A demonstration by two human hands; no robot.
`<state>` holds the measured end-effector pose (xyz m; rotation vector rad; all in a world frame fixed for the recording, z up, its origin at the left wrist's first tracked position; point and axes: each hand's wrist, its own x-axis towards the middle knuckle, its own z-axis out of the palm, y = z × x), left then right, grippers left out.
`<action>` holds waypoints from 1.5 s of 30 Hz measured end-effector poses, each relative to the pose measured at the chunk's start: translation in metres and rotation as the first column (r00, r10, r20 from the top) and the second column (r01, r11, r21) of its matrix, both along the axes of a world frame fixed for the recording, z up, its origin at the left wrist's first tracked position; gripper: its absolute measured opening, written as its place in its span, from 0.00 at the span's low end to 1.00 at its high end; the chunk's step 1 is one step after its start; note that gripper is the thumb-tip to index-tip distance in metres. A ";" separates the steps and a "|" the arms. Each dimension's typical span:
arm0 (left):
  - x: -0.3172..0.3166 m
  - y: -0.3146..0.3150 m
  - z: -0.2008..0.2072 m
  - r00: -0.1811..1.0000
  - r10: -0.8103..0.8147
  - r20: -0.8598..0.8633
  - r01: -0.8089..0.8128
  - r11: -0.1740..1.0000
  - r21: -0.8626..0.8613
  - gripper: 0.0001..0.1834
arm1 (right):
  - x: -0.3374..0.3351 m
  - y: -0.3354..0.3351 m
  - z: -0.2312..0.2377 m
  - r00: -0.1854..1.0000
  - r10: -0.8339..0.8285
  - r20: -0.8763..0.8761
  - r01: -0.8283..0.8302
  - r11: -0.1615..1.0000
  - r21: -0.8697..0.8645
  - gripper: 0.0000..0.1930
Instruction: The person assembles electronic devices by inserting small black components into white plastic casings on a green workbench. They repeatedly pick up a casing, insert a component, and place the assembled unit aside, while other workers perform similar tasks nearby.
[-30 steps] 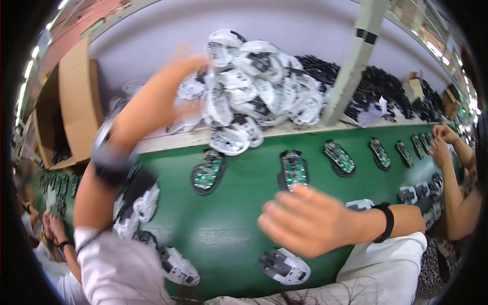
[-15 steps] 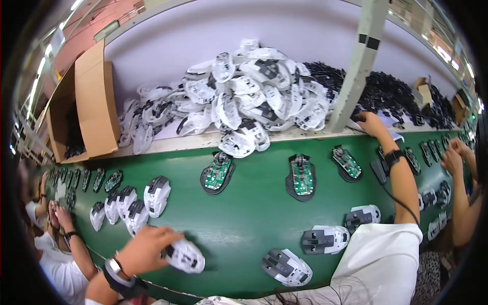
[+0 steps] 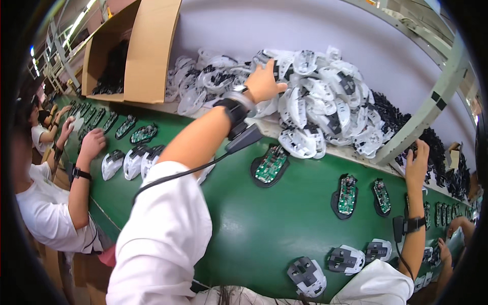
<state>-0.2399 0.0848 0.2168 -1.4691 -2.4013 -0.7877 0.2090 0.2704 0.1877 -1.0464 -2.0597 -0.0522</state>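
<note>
Over the green table [image 3: 244, 223], left grip [image 3: 263, 84] outstretched, spread at white shells [image 3: 321, 96]; right grip [image 3: 417, 163] upright, its hold unclear.

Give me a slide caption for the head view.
Left hand at a heap of white shells, right hand near black parts, beyond them a green bench bearing circuit boards.

Counting three grey-and-white computer-mouse shells [image 3: 346, 259] along the desk's [image 3: 239, 244] near side, at least three white-sided shells [image 3: 113, 166] at left plus part of another [image 3: 206, 174], three whole green circuit boards [image 3: 270, 165] ahead, one large cardboard box [image 3: 150, 51] and one slanted post [image 3: 431, 109]. Finding the heaped white shells [image 3: 296, 108], black parts [image 3: 389, 109] and distant boards [image 3: 98, 117] too crowded for counting.
</note>
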 end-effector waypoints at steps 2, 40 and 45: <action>0.038 -0.056 0.035 0.960 -0.277 0.025 0.276 0.960 0.051 0.37 | 0.006 -0.028 0.023 0.998 0.019 0.065 -0.030 0.986 0.165 0.11; 0.124 -0.271 -0.002 -0.140 -0.450 0.882 -0.174 0.888 0.426 0.25 | -0.224 -0.284 0.071 0.325 0.924 0.204 -0.932 0.349 -0.098 0.07; 0.142 -0.271 -0.018 -0.044 -0.496 0.867 -0.243 0.847 0.472 0.25 | -0.213 -0.289 0.043 0.356 0.864 0.357 -0.933 0.352 0.077 0.14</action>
